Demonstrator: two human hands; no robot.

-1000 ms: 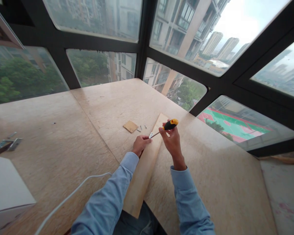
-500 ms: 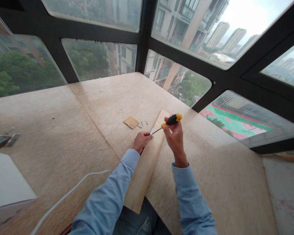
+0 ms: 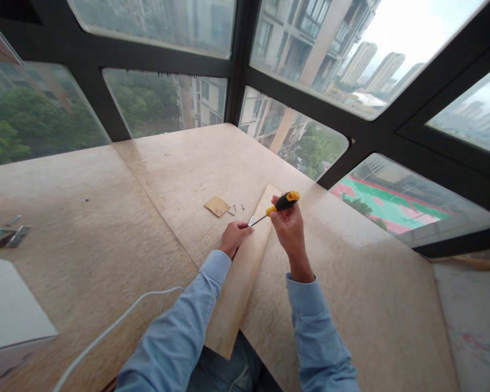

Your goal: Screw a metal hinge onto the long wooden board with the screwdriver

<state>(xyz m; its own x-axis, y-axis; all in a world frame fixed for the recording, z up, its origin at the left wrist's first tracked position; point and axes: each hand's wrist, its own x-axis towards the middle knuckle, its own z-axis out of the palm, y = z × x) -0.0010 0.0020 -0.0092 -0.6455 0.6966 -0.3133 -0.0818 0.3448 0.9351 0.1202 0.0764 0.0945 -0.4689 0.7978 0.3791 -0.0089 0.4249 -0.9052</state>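
Note:
A long pale wooden board point(image 3: 237, 294) lies slanted on the worktop, reaching from my lap toward the window. My right hand point(image 3: 289, 231) is closed round a yellow and black screwdriver point(image 3: 283, 202), whose shaft points down-left to a small metal bracket point(image 3: 252, 221) on the board. My left hand point(image 3: 234, 237) is closed, its fingertips pinching at the bracket where the screwdriver tip meets it. Both sleeves are light blue.
A small square wooden piece point(image 3: 217, 206) and a few loose screws point(image 3: 237, 208) lie just beyond the board. Metal fittings point(image 3: 6, 237) sit at the far left, above a white box point(image 3: 12, 313). A white cable point(image 3: 114, 326) crosses the worktop. Dark-framed windows surround the worktop.
The hands, screwdriver and bracket keep the same grip and place; only the view has shifted slightly.

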